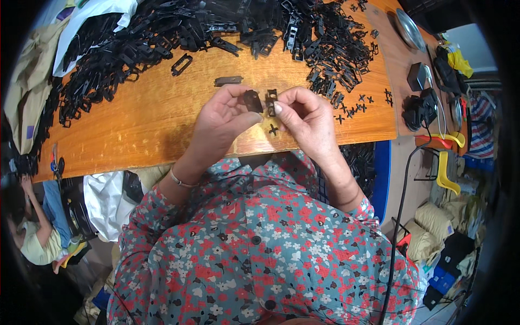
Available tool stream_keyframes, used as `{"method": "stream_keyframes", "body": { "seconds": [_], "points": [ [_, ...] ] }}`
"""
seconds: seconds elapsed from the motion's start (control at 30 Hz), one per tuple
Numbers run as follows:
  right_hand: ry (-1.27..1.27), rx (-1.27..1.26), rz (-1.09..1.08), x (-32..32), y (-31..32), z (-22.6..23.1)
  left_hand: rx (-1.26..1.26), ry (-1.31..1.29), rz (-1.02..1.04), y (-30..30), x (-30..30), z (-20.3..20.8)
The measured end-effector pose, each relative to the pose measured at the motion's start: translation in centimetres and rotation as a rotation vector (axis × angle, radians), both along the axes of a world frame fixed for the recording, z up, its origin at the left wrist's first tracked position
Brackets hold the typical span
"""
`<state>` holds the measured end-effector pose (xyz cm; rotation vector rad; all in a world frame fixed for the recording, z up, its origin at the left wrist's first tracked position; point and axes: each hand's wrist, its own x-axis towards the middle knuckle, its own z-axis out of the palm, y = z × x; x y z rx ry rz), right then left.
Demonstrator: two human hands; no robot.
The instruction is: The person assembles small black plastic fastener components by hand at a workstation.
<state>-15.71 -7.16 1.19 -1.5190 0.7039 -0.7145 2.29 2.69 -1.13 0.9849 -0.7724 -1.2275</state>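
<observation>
Both of my hands are raised over the near edge of the wooden table, close together. My left hand (227,119) pinches a flat black plastic plate (253,102) between thumb and fingers. In my right hand (309,116) is a small black plastic frame (271,102) with openings in it, gripped by thumb and forefinger. A narrow gap separates the two parts. Just below them a small black cross-shaped piece (273,129) lies on the table. Beyond my left hand rests a flat dark strip (228,81).
Heaps of black plastic parts (179,32) line the table's (135,135) far side. Several cross pieces (352,111) lie at right. Scissors (57,162) sit near the left edge. A blue crate (383,179) stands below the right edge. Another person (40,227) is at far left.
</observation>
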Motion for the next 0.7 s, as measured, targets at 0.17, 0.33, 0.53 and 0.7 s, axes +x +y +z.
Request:
{"method": "stream_keyframes", "body": {
  "seconds": [0.17,0.33,0.53,0.7],
  "points": [
    [0.059,-0.013,0.006,1.17,0.78,0.13,-0.064,0.057,-0.013,0.35,0.01,-0.23],
    [0.092,-0.022,0.028,1.07,0.96,0.48,-0.105,0.057,-0.025,0.38,-0.05,-0.58],
    [0.085,-0.057,0.037,1.10,1.01,-0.05,-0.085,0.061,0.002,0.33,0.03,-0.17],
    [0.181,-0.193,0.000,1.19,0.63,-0.43,-0.081,0.018,0.001,0.39,0.05,-0.28]
  ]
}}
